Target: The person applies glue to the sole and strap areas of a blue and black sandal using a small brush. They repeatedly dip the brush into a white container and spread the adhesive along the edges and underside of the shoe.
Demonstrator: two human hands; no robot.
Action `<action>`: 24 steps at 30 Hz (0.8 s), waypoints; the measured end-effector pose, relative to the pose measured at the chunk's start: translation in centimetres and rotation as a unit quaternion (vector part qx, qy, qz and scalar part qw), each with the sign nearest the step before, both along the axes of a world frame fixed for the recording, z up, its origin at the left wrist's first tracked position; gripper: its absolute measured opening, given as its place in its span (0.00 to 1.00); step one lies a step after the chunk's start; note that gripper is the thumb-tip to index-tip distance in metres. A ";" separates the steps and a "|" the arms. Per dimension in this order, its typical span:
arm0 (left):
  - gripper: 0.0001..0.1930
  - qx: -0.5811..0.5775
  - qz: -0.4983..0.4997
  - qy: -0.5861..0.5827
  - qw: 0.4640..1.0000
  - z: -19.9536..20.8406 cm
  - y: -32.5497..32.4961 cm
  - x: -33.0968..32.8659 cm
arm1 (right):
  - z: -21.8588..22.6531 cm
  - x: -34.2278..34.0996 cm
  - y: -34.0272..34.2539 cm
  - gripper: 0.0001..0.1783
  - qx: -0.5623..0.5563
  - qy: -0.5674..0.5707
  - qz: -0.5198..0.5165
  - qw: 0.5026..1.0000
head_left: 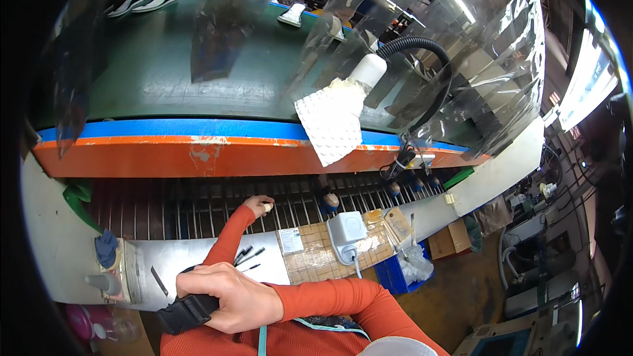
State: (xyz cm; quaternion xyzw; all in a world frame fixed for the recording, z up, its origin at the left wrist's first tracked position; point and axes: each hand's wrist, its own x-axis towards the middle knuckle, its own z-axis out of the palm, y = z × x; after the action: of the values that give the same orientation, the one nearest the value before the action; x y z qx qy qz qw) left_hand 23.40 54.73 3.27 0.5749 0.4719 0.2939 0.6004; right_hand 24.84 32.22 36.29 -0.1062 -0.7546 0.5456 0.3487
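Observation:
My left hand (259, 205) reaches out over a rack of metal bars (211, 207), its fingers curled round a small cream-coloured piece (268, 207) whose kind I cannot make out. My right arm crosses in front of my body. Close to me, my right hand (231, 295) is closed on a black plastic buckle (188, 313) at my left side. The fingers hide part of the buckle. Several black pens or thin tools (249, 257) lie on the metal ledge (191, 250) beside my left forearm. A dark flat strip (159, 281) lies farther left.
Beyond the rack, an orange and blue edge (165, 151) fronts a green conveyor belt (198, 99) with shoes (156, 0). Clear plastic curtains (488, 46) hang there, near a white pipe with bubbled sheet (333, 122). A white box (346, 231) and blue bin (395, 277) stand right.

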 end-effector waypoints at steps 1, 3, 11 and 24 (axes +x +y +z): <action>0.15 -0.008 0.020 -0.024 0.999 -0.8 0.0 -0.1 | -0.6 0.1 0.5 0.08 0.014 -0.009 -0.010 1.000; 0.15 -0.017 0.065 -0.071 0.995 -2.0 -0.3 -0.6 | -1.7 0.5 1.9 0.08 0.037 -0.022 -0.022 0.999; 0.15 0.093 0.128 0.150 0.976 2.7 -7.0 -2.6 | -3.8 3.7 4.9 0.08 -0.025 -0.029 -0.099 0.994; 0.25 0.125 -0.312 0.133 0.932 21.3 -22.0 -11.1 | -9.5 7.3 9.0 0.06 -0.123 -0.030 -0.173 0.977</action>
State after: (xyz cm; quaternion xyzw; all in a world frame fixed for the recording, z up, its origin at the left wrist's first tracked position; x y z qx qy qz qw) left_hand 12.28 32.75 24.54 0.7973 0.3039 0.0688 0.5170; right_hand 32.14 41.26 26.77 -0.2932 -0.6621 0.5624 0.3992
